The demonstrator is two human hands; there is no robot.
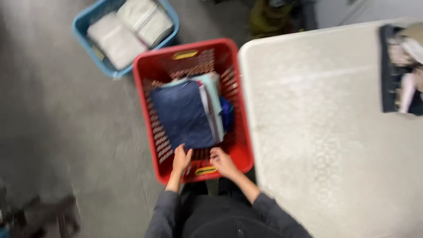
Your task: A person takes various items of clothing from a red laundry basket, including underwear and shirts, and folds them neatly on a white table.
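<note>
A red slatted basket (150, 72) stands on the grey floor and holds a stack of folded clothes. A dark blue garment (183, 113) lies on top, with lighter folded pieces beside it. My left hand (181, 159) reaches into the near end of the basket, fingers touching the near edge of the blue garment. Close beside it, my right hand (223, 161) hangs over the basket's near rim, next to a yellow handle (205, 171). The picture is blurred, so neither grip is clear.
A blue basket (83, 22) with pale folded cloth stands on the floor beyond the red one. A white table (330, 132) fills the right side, with a dark tray of items (390, 75) at its far right edge. Dark shapes lie at the bottom left.
</note>
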